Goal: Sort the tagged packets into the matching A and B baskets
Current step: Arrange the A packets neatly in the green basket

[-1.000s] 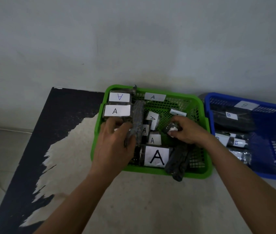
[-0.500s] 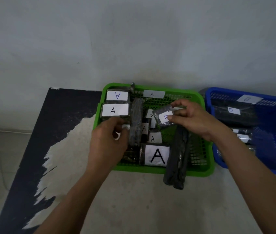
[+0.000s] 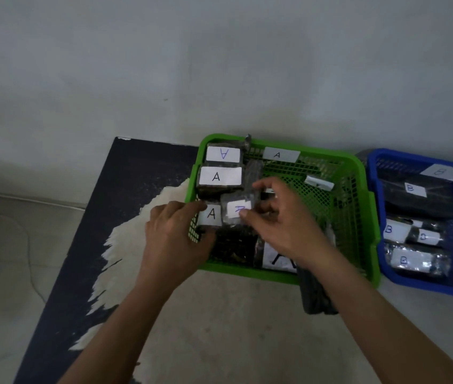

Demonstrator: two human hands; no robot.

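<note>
Pinches with right hand a near-square small packet, purple A tag face-up; grips with left hand second packet, black A upright, at green basket's left edge.

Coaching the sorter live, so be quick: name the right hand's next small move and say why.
Probably lower the small packet and release it: the right hand pinches it, its tag looks like an A, and it hangs over the green basket, beside the A packet that the left hand holds.
</note>
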